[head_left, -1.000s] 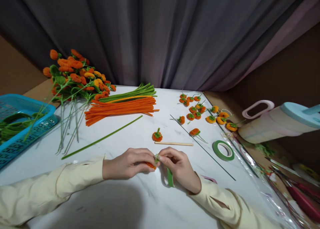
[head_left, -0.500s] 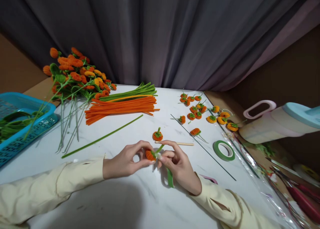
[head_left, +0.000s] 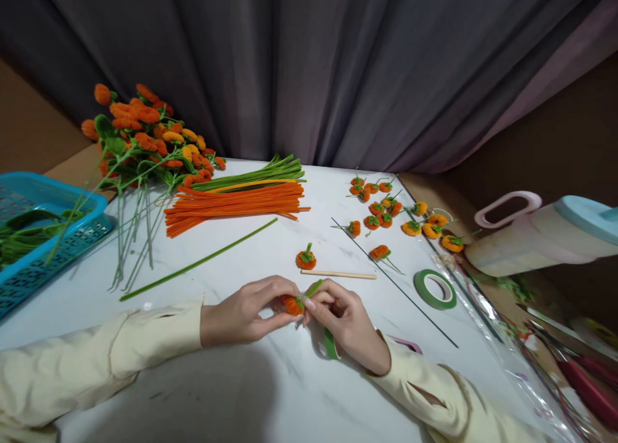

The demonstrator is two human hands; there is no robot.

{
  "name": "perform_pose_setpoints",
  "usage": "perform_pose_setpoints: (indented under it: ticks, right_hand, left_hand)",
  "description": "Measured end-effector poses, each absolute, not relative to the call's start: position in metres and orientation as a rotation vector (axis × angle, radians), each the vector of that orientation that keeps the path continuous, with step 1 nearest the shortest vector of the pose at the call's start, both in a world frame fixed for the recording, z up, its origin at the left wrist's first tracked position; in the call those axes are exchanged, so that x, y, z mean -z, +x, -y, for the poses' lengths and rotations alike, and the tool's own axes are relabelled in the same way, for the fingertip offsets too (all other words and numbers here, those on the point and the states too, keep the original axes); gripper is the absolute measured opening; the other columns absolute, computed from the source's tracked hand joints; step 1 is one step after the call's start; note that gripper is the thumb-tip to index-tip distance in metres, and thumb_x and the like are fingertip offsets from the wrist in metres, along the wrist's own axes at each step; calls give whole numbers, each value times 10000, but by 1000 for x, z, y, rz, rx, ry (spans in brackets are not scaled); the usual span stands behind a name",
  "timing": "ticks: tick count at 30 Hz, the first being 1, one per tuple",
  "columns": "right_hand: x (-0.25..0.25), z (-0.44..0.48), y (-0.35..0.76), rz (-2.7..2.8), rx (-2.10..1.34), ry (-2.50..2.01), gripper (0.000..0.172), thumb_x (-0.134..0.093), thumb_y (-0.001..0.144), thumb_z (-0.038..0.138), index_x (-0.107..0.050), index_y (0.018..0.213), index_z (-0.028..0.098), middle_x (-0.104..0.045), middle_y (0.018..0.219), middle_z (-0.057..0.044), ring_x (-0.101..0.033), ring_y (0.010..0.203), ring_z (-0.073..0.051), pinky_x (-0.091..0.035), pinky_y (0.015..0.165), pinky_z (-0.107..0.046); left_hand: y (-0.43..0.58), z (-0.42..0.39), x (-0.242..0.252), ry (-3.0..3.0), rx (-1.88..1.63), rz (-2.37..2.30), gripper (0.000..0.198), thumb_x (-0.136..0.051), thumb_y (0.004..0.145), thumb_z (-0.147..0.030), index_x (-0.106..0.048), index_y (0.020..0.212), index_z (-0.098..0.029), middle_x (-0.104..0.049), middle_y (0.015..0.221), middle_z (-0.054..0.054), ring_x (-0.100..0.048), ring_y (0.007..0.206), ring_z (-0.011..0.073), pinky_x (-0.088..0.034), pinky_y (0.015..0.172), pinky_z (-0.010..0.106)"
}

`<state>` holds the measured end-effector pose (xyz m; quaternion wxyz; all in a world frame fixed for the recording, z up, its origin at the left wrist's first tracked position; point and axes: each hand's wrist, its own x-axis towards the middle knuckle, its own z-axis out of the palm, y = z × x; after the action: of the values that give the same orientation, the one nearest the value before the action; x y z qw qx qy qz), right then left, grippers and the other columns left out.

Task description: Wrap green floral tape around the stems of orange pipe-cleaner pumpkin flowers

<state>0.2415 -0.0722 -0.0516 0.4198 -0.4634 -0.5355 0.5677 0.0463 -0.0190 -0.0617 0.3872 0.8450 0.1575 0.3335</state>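
Observation:
My left hand (head_left: 248,314) pinches a small orange pipe-cleaner pumpkin (head_left: 291,304) just above the white table (head_left: 232,391). My right hand (head_left: 345,320) grips the pumpkin's green stem (head_left: 313,289) with thumb and forefinger, and a strip of green tape (head_left: 331,345) hangs down from that hand. A second pumpkin (head_left: 306,259) with an upright green stem lies just beyond my hands, next to a thin wooden stick (head_left: 338,275).
Orange and green pipe cleaners (head_left: 236,201) lie bundled behind, with a bunch of orange flowers (head_left: 145,140) and a blue basket (head_left: 43,230) at the left. Several finished pumpkins (head_left: 391,211), a green tape roll (head_left: 434,289), a long wire (head_left: 393,282) and a lidded jug (head_left: 541,237) are at the right.
The pumpkin has been turned between my fingers: first hidden under my left fingers, then lifted into view, and my right fingers now close on its green stem.

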Motion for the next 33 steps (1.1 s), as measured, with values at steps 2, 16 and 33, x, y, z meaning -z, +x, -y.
perform_pose_setpoints:
  ticks: [2,16,33]
  right_hand:
    - [51,72,241,1362,-1404,-1171,277,-588,870,428,-537,758,180,-662,640,-28,-594,573,-147,-409,479,-243]
    - [51,73,241,1227,-1333,-1207,266,-585,868,441,-555,820,181,-664,648,-12,-449,397,-84,-341,408,-226]
    - [19,116,244,1388,-1453,-1101,284,-443,957,429,-426,1168,240,-677,1088,-92,-618,1057,-192,-429,970,-387]
  left_hand:
    - [47,19,61,2168,-871,-367,229,-547,888,-126,-501,1109,-162,-626,956,99,-604,830,150,-530,704,242]
    - [49,18,51,2315,-844,-737,196,-562,831,-198,-573,1021,-150,-653,902,87,-590,842,210,-489,776,352]
    - [79,37,19,1738,-565,-560,314,-461,947,-329,-714,877,-157,-682,937,61,-614,929,197,-485,858,321]
